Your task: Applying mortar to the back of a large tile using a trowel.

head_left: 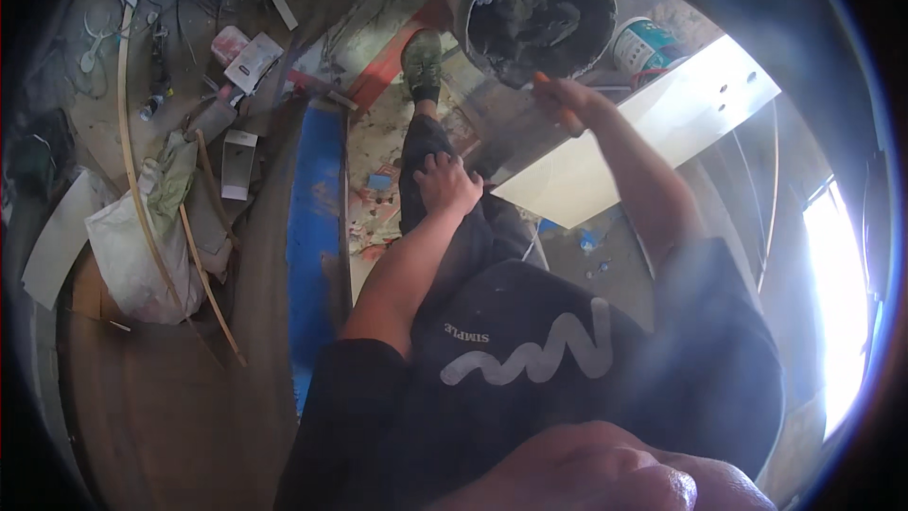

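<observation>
My right hand [572,104] is closed around the orange handle of a tool [570,121], just at the near rim of a large bucket [461,9]. The tool's working end is hidden or too unclear to name. Inside the bucket is a thick, dark grey paste [530,24], with streaks of it on the inner wall. On my dark trouser leg, at the knee, rests my left hand [449,185], its fingers spread and holding nothing.
A long white board [653,132] slants up on the right, beside a teal-and-white tub [643,43]. A blue strip [315,227] runs along my left. Further left lie a white sack [142,246], thin wooden strips [130,114], a small open box [239,164] and tangled cables [203,0].
</observation>
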Demonstrator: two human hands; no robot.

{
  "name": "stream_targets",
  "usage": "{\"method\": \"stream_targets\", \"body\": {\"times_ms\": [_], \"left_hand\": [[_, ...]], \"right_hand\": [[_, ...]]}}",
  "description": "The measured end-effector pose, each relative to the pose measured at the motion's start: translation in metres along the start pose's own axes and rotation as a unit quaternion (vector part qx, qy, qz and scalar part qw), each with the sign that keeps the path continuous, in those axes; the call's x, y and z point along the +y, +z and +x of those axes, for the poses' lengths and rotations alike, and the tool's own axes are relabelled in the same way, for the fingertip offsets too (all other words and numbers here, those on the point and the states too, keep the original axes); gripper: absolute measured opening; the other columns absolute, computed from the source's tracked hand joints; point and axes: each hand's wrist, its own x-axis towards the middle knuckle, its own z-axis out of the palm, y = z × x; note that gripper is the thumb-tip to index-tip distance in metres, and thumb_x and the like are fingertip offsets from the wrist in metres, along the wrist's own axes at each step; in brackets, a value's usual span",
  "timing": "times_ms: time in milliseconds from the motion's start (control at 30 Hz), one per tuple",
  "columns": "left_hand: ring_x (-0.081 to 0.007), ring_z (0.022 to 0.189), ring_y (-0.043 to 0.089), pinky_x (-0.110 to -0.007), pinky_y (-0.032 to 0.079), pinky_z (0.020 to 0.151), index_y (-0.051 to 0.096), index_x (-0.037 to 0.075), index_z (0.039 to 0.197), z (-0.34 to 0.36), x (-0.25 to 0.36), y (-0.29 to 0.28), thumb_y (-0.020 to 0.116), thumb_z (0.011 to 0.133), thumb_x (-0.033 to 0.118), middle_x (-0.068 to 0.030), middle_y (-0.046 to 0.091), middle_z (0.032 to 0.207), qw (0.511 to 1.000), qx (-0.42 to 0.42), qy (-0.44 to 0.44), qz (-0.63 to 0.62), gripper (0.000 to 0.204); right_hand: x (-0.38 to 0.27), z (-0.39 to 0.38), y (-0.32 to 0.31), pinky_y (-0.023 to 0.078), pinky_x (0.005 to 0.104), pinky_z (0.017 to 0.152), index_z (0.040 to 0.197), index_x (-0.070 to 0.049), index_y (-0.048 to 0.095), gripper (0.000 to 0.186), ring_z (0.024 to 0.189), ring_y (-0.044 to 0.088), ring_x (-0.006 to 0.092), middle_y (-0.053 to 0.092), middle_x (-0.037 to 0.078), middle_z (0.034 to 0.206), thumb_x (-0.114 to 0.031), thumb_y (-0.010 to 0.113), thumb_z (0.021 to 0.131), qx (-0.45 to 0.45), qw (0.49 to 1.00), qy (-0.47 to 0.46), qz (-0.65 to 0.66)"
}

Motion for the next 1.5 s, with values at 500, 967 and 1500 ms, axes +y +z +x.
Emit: {"method": "stream_targets", "body": {"times_ms": [500, 967, 1500], "left_hand": [[-0.0277, 0.129, 0.052, -0.055, 0.044, 0.1, 0.067, 0.01, 0.108, 0.001, -0.029, 0.002, 0.064, 0.086, 0.037, -0.0094, 0.064, 0.122, 0.999, -0.004, 0.032, -0.008, 0.035], [-0.0339, 0.125, 0.057, -0.054, 0.045, 0.103, 0.067, 0.008, 0.118, -0.016, 0.0, -0.034, 0.062, 0.09, 0.039, -0.0129, 0.062, 0.13, 0.998, 0.015, -0.063, 0.025, 0.042], [-0.0336, 0.125, 0.053, -0.056, 0.049, 0.095, 0.068, 0.007, 0.118, -0.007, 0.007, -0.103, 0.069, 0.086, 0.04, -0.0127, 0.06, 0.126, 0.996, 0.075, -0.046, 0.018, 0.046]], "right_hand": [[-0.109, 0.06, 0.082, 0.048, 0.0227, 0.047, 0.069, -0.009, 0.05, 0.024, 0.053, 0.052, 0.0102, 0.052, 0.0, 0.066, -0.008, 0.05, 0.093, -0.389, 0.639, -0.185, 0.637], [0.021, -0.053, 0.067, 0.042, 0.028, 0.046, 0.097, -0.007, 0.057, 0.023, 0.055, 0.053, 0.0121, 0.056, 0.001, 0.075, -0.029, 0.064, 0.099, 0.134, 0.943, -0.302, 0.05], [-0.037, -0.156, 0.058, 0.053, 0.045, 0.053, 0.108, -0.001, 0.063, 0.028, 0.061, 0.068, 0.025, 0.063, 0.012, 0.067, -0.027, 0.055, 0.101, 0.278, 0.819, -0.157, -0.476]]}}
